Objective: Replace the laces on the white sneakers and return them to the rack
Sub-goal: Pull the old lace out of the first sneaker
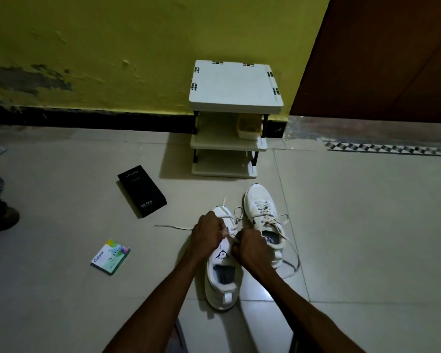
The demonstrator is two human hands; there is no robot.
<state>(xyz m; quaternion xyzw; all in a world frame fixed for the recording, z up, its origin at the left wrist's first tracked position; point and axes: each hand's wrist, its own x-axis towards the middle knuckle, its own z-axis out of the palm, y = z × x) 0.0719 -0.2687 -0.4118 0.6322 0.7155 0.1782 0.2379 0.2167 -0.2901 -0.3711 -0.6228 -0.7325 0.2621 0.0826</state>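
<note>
Two white sneakers stand on the tiled floor in front of me. Over the near sneaker (222,284), my left hand (208,236) and my right hand (248,248) each pinch its white lace (236,215) above the tongue. A loose end of that lace trails left across the floor. The far sneaker (264,220) sits to the right, laced, with long ends looping onto the floor. The white three-tier shoe rack (234,85) stands against the yellow wall beyond the shoes.
A black phone box (141,191) lies on the floor left of the rack. A small colourful packet (110,256) lies nearer, to the left. A pale container (250,126) sits on the rack's middle shelf. A brown door (392,59) is at right.
</note>
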